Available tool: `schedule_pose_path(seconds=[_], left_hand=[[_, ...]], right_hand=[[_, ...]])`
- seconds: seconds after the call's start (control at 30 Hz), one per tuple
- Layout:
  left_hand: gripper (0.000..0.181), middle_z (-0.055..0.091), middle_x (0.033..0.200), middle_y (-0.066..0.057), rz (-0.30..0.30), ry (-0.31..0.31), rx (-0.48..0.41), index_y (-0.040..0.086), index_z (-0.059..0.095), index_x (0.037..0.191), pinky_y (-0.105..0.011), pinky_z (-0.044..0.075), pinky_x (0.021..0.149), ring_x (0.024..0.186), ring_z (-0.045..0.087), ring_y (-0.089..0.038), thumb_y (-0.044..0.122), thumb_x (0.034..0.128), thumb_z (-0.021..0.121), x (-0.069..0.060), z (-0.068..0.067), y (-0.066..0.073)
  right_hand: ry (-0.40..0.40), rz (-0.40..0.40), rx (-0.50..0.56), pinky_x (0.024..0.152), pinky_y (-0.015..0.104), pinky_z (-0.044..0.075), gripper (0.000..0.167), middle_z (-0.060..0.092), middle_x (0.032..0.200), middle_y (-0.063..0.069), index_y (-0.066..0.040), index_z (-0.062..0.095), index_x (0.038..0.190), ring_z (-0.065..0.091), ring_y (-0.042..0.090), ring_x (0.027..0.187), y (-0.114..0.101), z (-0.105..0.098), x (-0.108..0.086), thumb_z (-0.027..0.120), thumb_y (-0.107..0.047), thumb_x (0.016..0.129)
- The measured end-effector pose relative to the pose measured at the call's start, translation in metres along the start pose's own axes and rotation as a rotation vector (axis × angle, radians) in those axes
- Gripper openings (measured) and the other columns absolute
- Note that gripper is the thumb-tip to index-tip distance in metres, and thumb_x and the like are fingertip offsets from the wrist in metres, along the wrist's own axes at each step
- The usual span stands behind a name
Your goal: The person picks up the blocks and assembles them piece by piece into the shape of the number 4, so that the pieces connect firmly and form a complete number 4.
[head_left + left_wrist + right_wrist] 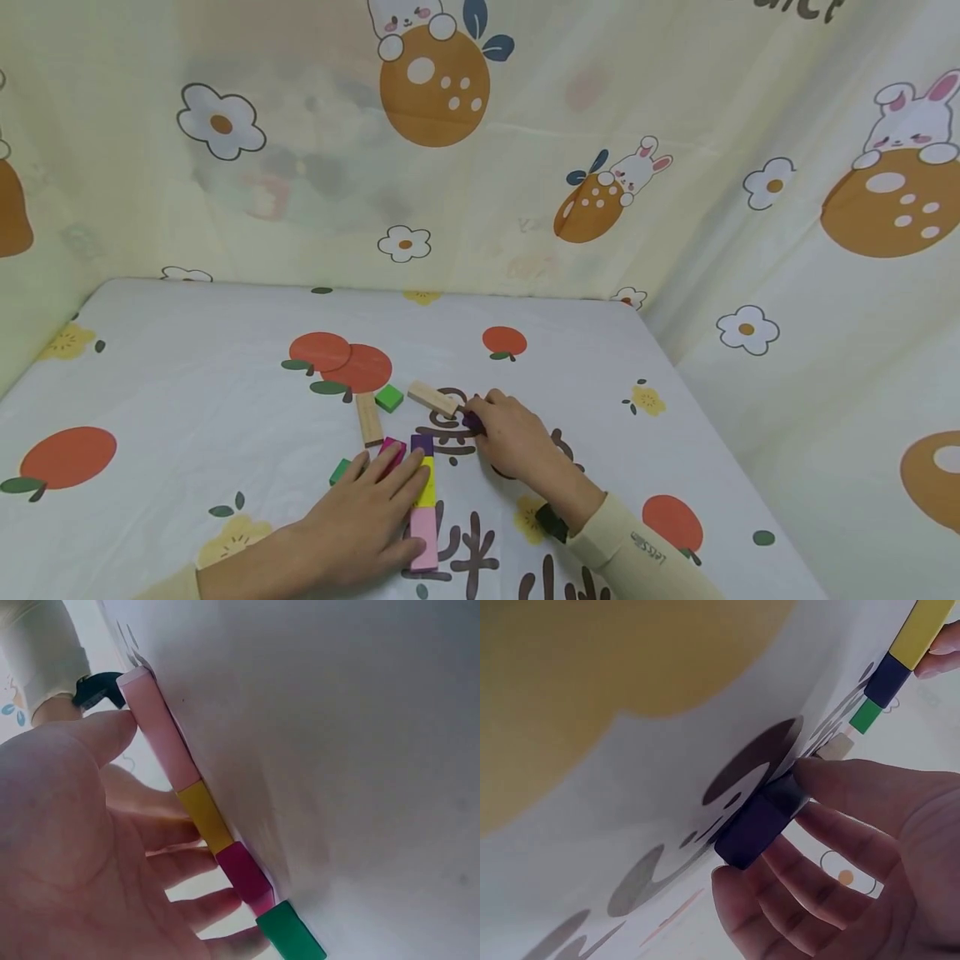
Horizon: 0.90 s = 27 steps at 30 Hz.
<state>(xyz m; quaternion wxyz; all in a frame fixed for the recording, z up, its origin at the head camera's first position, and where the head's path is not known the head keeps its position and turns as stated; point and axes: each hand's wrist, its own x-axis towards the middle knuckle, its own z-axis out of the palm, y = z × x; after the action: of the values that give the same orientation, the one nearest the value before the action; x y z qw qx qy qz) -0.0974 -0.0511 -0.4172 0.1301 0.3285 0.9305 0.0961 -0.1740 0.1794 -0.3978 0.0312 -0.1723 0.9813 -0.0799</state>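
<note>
My left hand (360, 512) rests with fingers spread over a row of wooden blocks on the table. Under and beside its fingers are a pink block (423, 542), a yellow block (428, 492), a purple block (422, 444), a magenta block (392, 455) and a green block (340, 472). Farther right, my right hand (517, 442) pinches a dark purple block (751, 829) between thumb and fingers, low at the table surface. That block sits close to the right end of a plain wood block (432, 399); the hand partly hides it in the head view.
Another plain wood block (369, 419) and a bright green block (389, 397) lie beyond the left hand, forming a curved outline with the others. A printed cloth (225, 358) covers the table. Patterned curtains (300, 200) hang behind and at the sides.
</note>
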Motion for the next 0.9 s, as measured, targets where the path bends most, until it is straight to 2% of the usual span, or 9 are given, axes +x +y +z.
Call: schedule_pose_path(seconds=[0.43,0.67,0.9], left_hand=[[0.084,0.031,0.17,-0.005,0.001,-0.006,-0.003,0.017,0.04,0.16,-0.07,0.021,0.122,0.158,0.024,-0.037,0.067,0.0939,0.056,0.0009,-0.0011,0.0011],[0.085,0.032,0.17,-0.005,0.008,0.002,-0.008,0.016,0.041,0.16,-0.07,0.021,0.122,0.158,0.024,-0.037,0.067,0.0939,0.056,0.0002,-0.0029,0.0018],[0.084,0.032,0.17,-0.005,-0.001,0.0,0.006,0.016,0.04,0.16,-0.07,0.021,0.122,0.158,0.024,-0.037,0.067,0.0943,0.055,0.0002,-0.0011,0.0014]], right_hand=[[0.025,0.003,-0.001,0.085,0.04,0.058,0.035,0.067,0.11,0.009,-0.012,0.069,0.129,0.062,0.023,0.094,0.0026,0.0021,-0.0007,0.073,-0.009,0.095],[0.086,-0.037,-0.027,0.079,0.04,0.058,0.033,0.067,0.108,0.007,-0.014,0.07,0.127,0.063,0.022,0.094,0.0018,0.0016,-0.0038,0.072,-0.007,0.094],[0.143,-0.103,-0.059,0.08,0.037,0.059,0.035,0.069,0.112,0.006,-0.015,0.07,0.127,0.065,0.022,0.096,-0.0001,0.0014,-0.0053,0.073,-0.006,0.093]])
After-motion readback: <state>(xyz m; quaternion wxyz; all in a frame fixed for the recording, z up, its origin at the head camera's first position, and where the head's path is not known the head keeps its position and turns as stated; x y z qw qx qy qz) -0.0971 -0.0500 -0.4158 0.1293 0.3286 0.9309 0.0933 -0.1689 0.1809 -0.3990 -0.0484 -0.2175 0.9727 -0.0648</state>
